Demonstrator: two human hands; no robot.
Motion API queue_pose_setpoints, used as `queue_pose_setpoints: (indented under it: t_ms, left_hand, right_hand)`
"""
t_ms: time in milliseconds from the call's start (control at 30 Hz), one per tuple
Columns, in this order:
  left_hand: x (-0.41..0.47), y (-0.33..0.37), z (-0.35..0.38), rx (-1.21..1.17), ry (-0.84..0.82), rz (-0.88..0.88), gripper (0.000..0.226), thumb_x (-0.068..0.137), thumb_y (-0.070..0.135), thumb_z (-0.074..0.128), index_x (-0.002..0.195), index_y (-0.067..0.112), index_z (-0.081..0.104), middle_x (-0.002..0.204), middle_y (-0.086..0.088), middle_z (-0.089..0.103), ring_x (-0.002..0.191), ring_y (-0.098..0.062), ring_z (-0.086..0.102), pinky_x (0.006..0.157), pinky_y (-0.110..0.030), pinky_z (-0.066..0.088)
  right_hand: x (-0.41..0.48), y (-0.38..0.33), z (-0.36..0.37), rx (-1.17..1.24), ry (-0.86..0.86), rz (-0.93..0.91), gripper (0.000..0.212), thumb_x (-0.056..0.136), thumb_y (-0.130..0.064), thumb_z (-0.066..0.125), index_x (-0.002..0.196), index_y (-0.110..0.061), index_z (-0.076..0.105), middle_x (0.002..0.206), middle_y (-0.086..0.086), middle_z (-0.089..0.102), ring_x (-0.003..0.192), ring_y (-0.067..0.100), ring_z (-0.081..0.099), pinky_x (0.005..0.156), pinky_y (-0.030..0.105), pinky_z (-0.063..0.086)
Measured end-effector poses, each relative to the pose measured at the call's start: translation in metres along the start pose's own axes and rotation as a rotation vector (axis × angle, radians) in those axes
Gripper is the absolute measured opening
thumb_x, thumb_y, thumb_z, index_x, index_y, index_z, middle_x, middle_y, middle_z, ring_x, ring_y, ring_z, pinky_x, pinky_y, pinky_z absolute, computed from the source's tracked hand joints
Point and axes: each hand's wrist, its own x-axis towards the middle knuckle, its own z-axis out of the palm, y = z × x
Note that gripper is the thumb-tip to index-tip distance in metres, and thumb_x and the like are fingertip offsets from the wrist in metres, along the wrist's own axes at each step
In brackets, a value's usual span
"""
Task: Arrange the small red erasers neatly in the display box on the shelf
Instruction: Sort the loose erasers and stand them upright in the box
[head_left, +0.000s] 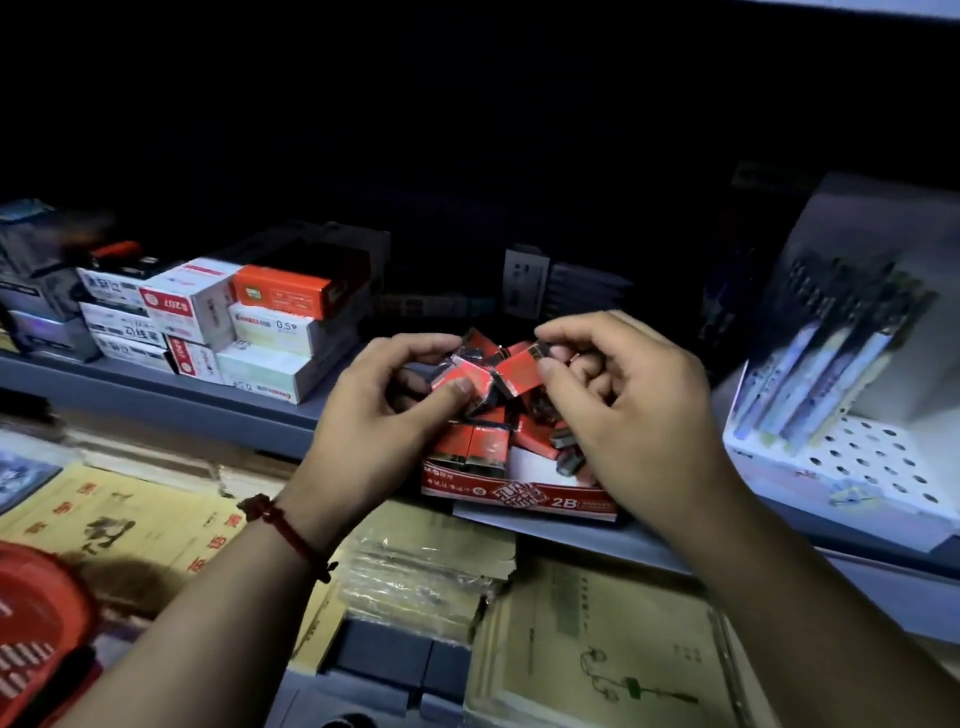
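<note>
The left hand (379, 410) pinches a small red wrapped eraser (462, 378). The right hand (634, 405) pinches a second red eraser (519, 371). Both are just above the red cardboard display box (519, 494), which holds jumbled loose erasers (485, 447) at the near edge of the grey shelf (208, 410).

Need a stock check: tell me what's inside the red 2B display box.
Jumbled small red erasers, two upright at front. The left hand and right hand, each pinching one, cover the rest.

The grey shelf (156, 400) carries a red display box (519, 491) marked 2B just beneath the left hand (384, 415) and right hand (623, 410), stacked white and orange cartons (249, 332) left of the left hand, and a white pen stand (857, 457) right of the right hand.
</note>
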Motion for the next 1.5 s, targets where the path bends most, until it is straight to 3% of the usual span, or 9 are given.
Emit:
queue_pose_setpoints:
  t_ms: [133, 333, 467, 833, 967, 1100, 1233, 1333, 1500]
  left_hand:
    - [-0.003, 0.01, -0.002, 0.14, 0.027, 0.221, 0.022, 0.092, 0.013, 0.074, 0.109, 0.025, 0.075, 0.109, 0.009, 0.067, 0.102, -0.01, 0.064, 0.093, -0.028, 0.052]
    - [-0.007, 0.028, -0.002, 0.423, -0.048, 0.3, 0.036, 0.082, 0.059, 0.066, 0.114, 0.043, 0.072, 0.116, 0.026, 0.068, 0.122, -0.009, 0.055, 0.107, -0.054, 0.037]
    - [-0.012, 0.033, 0.004, 0.47, -0.085, 0.318, 0.044, 0.073, 0.064, 0.065, 0.113, 0.046, 0.07, 0.106, 0.03, 0.066, 0.114, -0.001, 0.053, 0.108, -0.049, 0.034]
    - [-0.01, 0.024, 0.001, 0.197, -0.084, 0.22, 0.034, 0.079, 0.021, 0.085, 0.109, 0.033, 0.076, 0.106, 0.012, 0.075, 0.109, -0.011, 0.066, 0.099, -0.034, 0.052]
    - [-0.009, 0.02, 0.001, 0.127, -0.141, 0.242, 0.028, 0.082, 0.014, 0.081, 0.107, 0.027, 0.079, 0.111, 0.01, 0.075, 0.115, -0.013, 0.067, 0.105, -0.042, 0.05]
    - [-0.005, 0.015, -0.001, 0.084, -0.156, 0.223, 0.023, 0.087, 0.006, 0.076, 0.109, 0.016, 0.079, 0.119, 0.004, 0.072, 0.12, -0.013, 0.064, 0.11, -0.04, 0.048]
    - [-0.005, 0.011, 0.0, 0.063, -0.15, 0.195, 0.021, 0.088, 0.004, 0.074, 0.106, 0.014, 0.077, 0.113, 0.002, 0.072, 0.115, -0.012, 0.066, 0.107, -0.035, 0.05]
    - [-0.004, 0.009, 0.001, 0.044, -0.152, 0.165, 0.02, 0.089, 0.006, 0.074, 0.106, 0.016, 0.077, 0.112, 0.003, 0.072, 0.112, -0.011, 0.066, 0.103, -0.032, 0.051]
    - [-0.005, 0.008, 0.001, 0.032, -0.15, 0.113, 0.022, 0.09, 0.009, 0.074, 0.109, 0.021, 0.076, 0.111, 0.003, 0.071, 0.107, -0.01, 0.067, 0.097, -0.028, 0.054]
  right_hand:
    - [-0.005, 0.001, -0.007, 0.129, -0.024, 0.137, 0.016, 0.094, -0.01, 0.07, 0.104, -0.02, 0.076, 0.088, 0.012, 0.067, 0.067, 0.021, 0.063, 0.055, 0.015, 0.053]
    - [-0.009, -0.003, -0.011, 0.328, -0.038, 0.217, 0.022, 0.094, -0.004, 0.068, 0.105, -0.021, 0.075, 0.08, 0.006, 0.071, 0.056, 0.01, 0.062, 0.046, 0.021, 0.052]
    - [-0.011, -0.004, -0.012, 0.361, -0.065, 0.218, 0.025, 0.094, -0.002, 0.067, 0.096, -0.025, 0.075, 0.068, 0.003, 0.068, 0.056, 0.015, 0.062, 0.052, 0.051, 0.06]
    - [-0.013, 0.002, -0.012, 0.3, -0.147, 0.224, 0.021, 0.087, -0.016, 0.079, 0.077, -0.016, 0.06, 0.075, 0.018, 0.069, 0.064, 0.045, 0.064, 0.057, 0.062, 0.055]
    - [-0.01, -0.003, -0.014, 0.311, -0.274, 0.184, 0.02, 0.087, -0.006, 0.077, 0.09, -0.023, 0.066, 0.076, 0.013, 0.061, 0.062, 0.027, 0.055, 0.057, 0.045, 0.054]
    - [-0.007, -0.005, -0.018, 0.256, -0.301, 0.155, 0.032, 0.092, -0.009, 0.071, 0.107, -0.037, 0.074, 0.084, 0.014, 0.061, 0.072, 0.044, 0.063, 0.059, 0.056, 0.057]
    - [-0.005, -0.002, -0.021, 0.13, -0.237, 0.138, 0.026, 0.088, -0.01, 0.076, 0.098, -0.034, 0.072, 0.081, 0.007, 0.063, 0.059, 0.024, 0.064, 0.057, 0.039, 0.062]
    - [-0.006, -0.001, -0.022, 0.055, -0.248, 0.151, 0.022, 0.082, -0.014, 0.083, 0.087, -0.028, 0.067, 0.076, 0.004, 0.065, 0.049, 0.014, 0.046, 0.048, 0.03, 0.049]
    - [-0.009, 0.0, -0.022, -0.088, -0.367, 0.163, 0.024, 0.08, -0.022, 0.085, 0.077, -0.024, 0.062, 0.069, -0.013, 0.067, 0.047, 0.002, 0.047, 0.049, 0.013, 0.034]
